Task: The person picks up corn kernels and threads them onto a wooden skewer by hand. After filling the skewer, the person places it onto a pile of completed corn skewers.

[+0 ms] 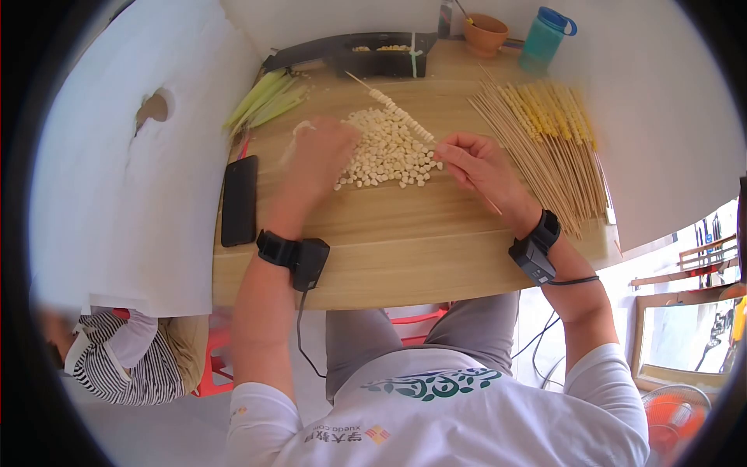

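The right hand (475, 165) grips a half-loaded skewer (405, 118); the blurred left hand (320, 156) rests on kernels (389, 156), grasp unclear.

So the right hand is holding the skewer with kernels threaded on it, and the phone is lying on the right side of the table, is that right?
Not quite. The head view shows the phone on the left side of the table, beside the left hand. The right hand does hold the skewer with threaded kernels.

white shirt (436, 412) with upside-down print, "xuedu.com" roughly legible, Chinese characters too small to read
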Tool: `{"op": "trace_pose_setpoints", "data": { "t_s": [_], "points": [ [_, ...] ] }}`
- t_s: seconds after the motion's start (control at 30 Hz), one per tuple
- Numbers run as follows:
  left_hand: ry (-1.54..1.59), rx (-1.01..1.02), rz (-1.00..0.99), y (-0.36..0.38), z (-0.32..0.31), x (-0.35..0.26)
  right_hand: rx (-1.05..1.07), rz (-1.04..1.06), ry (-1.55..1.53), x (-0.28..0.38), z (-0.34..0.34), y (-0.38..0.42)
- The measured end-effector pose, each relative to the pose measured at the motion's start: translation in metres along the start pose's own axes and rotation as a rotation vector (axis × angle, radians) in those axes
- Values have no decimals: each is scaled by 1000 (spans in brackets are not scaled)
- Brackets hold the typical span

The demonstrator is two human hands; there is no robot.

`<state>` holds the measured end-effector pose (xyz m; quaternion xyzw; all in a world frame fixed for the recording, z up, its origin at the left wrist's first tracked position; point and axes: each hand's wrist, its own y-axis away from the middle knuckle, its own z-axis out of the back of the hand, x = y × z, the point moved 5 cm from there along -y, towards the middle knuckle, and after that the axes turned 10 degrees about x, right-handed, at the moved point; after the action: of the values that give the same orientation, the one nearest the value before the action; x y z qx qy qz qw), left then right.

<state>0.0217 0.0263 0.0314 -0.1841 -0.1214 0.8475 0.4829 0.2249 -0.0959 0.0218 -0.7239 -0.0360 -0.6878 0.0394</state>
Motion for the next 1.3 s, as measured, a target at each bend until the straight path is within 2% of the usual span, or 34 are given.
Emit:
{"op": "trace_pose_setpoints", "data": {
  "t_s": [0.07,0.3,0.4,0.5,0.57,0.6,0.67,0.7,0.77,0.97,1.3],
  "points": [
    [37,61,54,0,-6,1,5,0,-3,-1,0,0],
    [77,47,63,0,-4,3,16,11,-4,-6,-2,-2],
    [71,22,43,0,-3,3,19,-4,3,-7,-1,-2],
    [109,-37,119,-1,4,12,23,-3,12,-5,-2,-1],
    [551,-78,357,1,6,32,25,3,18,-3,-2,-1],
    [542,-86,354,-1,10,33,36,5,7,-3,-3,-1],
    [1026,-214,414,1,15,44,57,18,-4,-1,-5,0],
    [1014,-222,411,1,17,48,77,23,-8,0,-7,1],
    [1280,-360,411,5,16,60,107,35,-15,2,-11,3],
    [1431,-458,436,7,18,68,153,48,26,10,-20,7],
    [1537,-495,376,6,15,57,159,43,66,7,-20,6]
  ]
}}
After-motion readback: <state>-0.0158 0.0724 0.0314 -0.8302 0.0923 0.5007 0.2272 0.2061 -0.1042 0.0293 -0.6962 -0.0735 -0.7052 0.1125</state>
